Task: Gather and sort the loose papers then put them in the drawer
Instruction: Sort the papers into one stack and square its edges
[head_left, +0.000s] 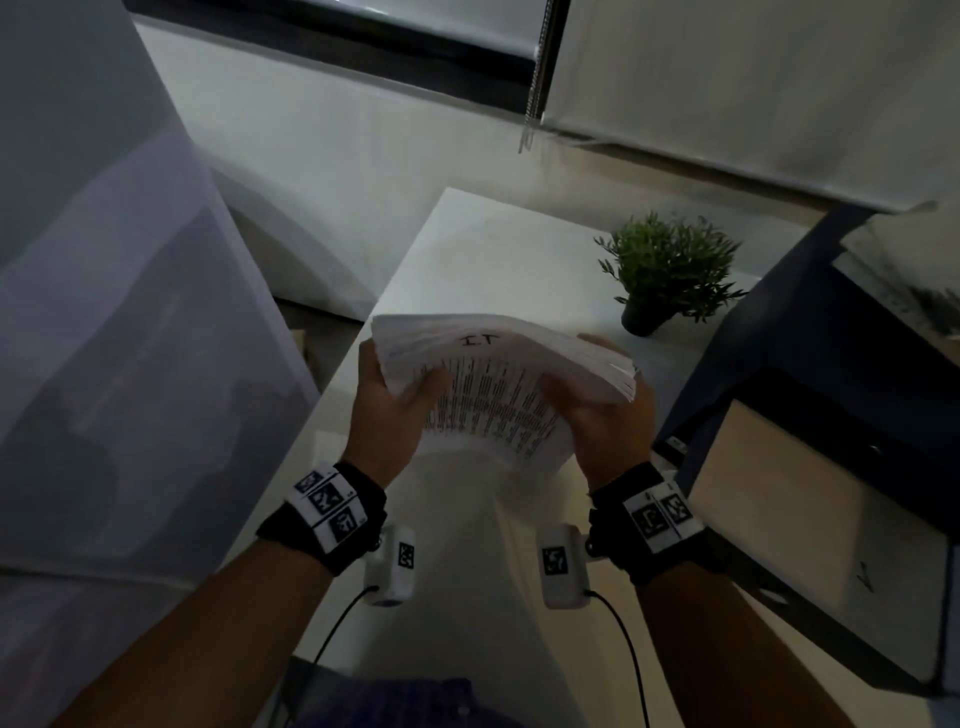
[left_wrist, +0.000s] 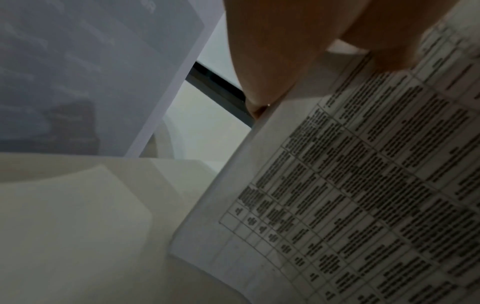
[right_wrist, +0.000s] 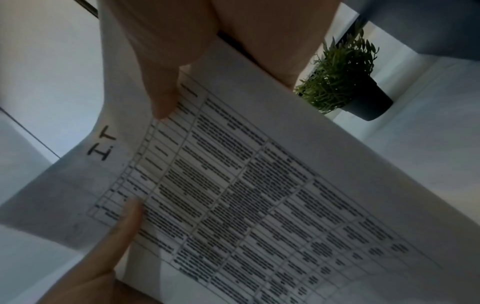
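Above the white table (head_left: 467, 249), both hands, left hand (head_left: 387, 415) at nine o'clock and right hand (head_left: 608, 421) at three, have fingers clamped on the bowed paper stack (head_left: 498, 374), whose fanned edges could slip loose and scatter.
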